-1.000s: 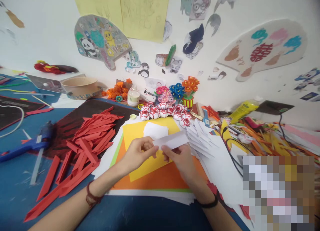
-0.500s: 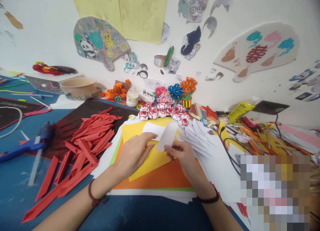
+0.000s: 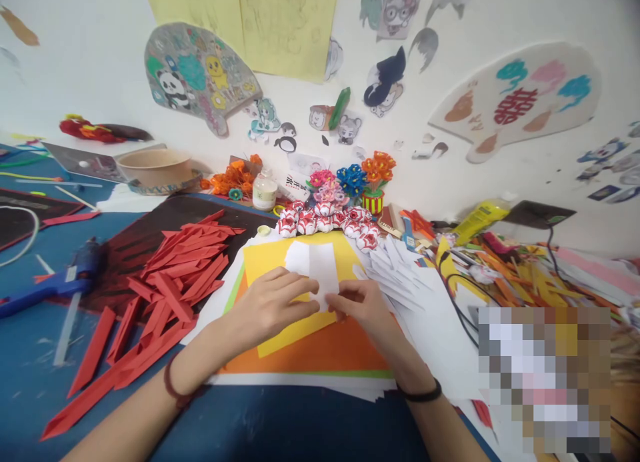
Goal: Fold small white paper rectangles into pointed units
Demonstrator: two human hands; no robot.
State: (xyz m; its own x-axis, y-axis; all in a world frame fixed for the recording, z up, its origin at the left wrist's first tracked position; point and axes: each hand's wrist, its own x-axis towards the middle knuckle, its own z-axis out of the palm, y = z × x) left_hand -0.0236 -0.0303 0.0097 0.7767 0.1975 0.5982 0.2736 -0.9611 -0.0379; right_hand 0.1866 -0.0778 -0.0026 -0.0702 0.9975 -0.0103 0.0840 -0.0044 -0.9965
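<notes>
A small white paper strip (image 3: 324, 265) stands nearly upright over the yellow sheet (image 3: 265, 255), its lower end between my two hands. My right hand (image 3: 361, 307) pinches the strip's lower right corner between thumb and fingers. At its lower left side is my left hand (image 3: 280, 301), thumb and fingers curved with a gap between them; whether they touch the strip is unclear. Another white paper piece (image 3: 297, 257) lies just left of the strip. Under the yellow sheet are an orange sheet (image 3: 300, 355) and further sheets.
Folded red paper strips (image 3: 185, 269) and a blue glue gun (image 3: 75, 279) lie at the left. White strips (image 3: 395, 272) lie right of the sheets. Red-and-white folded pieces (image 3: 325, 219) and paper flowers (image 3: 350, 181) line the back. Coloured scraps (image 3: 520, 269) cover the right side.
The white strip has turned from slanted to nearly upright. My left hand's fingers have moved slightly right and down toward its lower end. The view has shifted a little.
</notes>
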